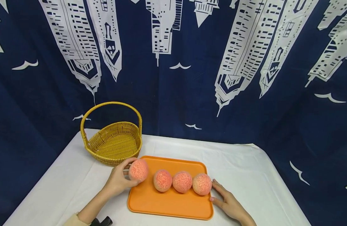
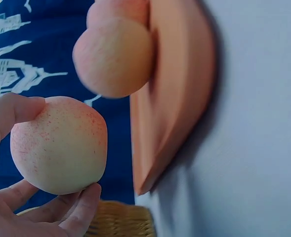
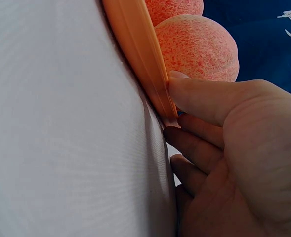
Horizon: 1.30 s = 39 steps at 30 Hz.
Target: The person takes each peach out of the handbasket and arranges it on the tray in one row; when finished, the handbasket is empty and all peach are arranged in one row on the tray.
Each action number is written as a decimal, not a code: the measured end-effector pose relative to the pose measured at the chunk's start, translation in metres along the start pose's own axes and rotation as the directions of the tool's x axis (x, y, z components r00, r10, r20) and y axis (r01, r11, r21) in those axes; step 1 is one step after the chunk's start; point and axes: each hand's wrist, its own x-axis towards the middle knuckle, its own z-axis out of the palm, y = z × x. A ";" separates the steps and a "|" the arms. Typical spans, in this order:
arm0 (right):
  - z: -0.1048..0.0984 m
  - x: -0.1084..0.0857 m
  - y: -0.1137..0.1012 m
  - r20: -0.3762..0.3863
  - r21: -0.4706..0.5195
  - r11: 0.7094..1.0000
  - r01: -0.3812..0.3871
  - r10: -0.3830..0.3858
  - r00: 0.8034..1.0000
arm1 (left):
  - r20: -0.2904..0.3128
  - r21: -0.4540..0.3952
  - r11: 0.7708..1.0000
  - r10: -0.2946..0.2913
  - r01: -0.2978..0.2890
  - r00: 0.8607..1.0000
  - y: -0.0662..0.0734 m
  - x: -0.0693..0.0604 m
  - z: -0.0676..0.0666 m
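My left hand grips a pink, speckled peach between thumb and fingers, over the left end of an orange tray. In the left wrist view the same peach shows a pale underside, with the thumb on top and fingers below. Three more peaches stand in a row on the tray: a left one, a middle one and a right one. Beside the right one, my right hand rests its fairly straight fingers and thumb against the tray's edge, seen closely in the right wrist view.
A yellow woven basket with a tall handle stands behind the tray on the left. White cloth covers the table. Behind it hangs a dark blue curtain printed with white buildings. A black object shows by the left sleeve.
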 end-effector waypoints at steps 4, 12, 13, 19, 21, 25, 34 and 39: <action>0.000 0.000 0.000 -0.004 -0.023 1.000 0.002 -0.002 1.000 | 0.019 0.001 0.999 -0.040 0.040 0.999 -0.007 -0.002 0.012; 0.001 -0.001 0.000 -0.002 -0.046 0.999 0.008 -0.008 1.000 | 0.039 -0.006 1.000 -0.024 0.025 0.999 -0.021 0.000 0.024; 0.001 -0.001 0.000 0.000 -0.046 0.999 0.009 -0.009 1.000 | 0.043 -0.001 1.000 -0.029 0.029 0.999 -0.022 0.000 0.025; 0.001 -0.001 -0.001 0.000 -0.049 0.999 0.010 -0.010 1.000 | 0.065 0.013 0.999 -0.051 0.050 0.997 -0.024 0.000 0.027; 0.001 -0.001 -0.001 -0.001 -0.050 0.999 0.009 -0.009 1.000 | 0.065 0.012 0.999 -0.054 0.053 0.996 -0.024 0.000 0.028; 0.000 0.000 -0.001 0.003 -0.052 0.999 0.005 -0.005 1.000 | 0.062 0.013 0.998 -0.062 0.061 0.996 -0.024 -0.001 0.028; 0.000 -0.001 0.000 0.005 -0.042 0.999 -0.002 0.002 1.000 | 0.067 0.019 0.996 -0.088 0.087 0.994 -0.024 -0.002 0.029; -0.001 -0.001 -0.001 0.006 -0.049 0.999 -0.005 0.005 1.000 | 0.075 0.021 0.996 -0.091 0.090 0.993 -0.024 -0.001 0.030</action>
